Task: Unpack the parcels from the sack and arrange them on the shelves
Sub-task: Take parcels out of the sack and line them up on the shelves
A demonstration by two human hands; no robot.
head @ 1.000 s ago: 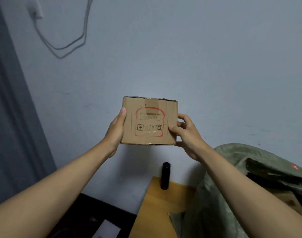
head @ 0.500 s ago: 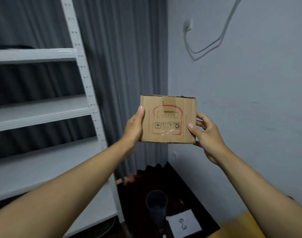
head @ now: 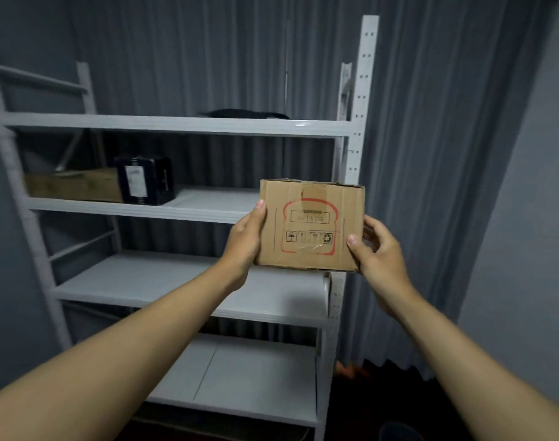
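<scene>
While both forearms reach fwd from the bottom edge, the left hand grips the left side of a cardboard parcel, thumb up along its front edge; the right hand clasps the right side, thumb on the front face, fingers curled behind. Parcel: held upright in mid-air, w/ red bread-shaped outline and handling symbols facing the camera, in front of the right end of a white shelving unit. Beyond, on the 2nd shelf from top, left end: a brown box touching a dark box. Top shelf: a flat dark item, too dim to identify. Behind: grey curtain.
</scene>
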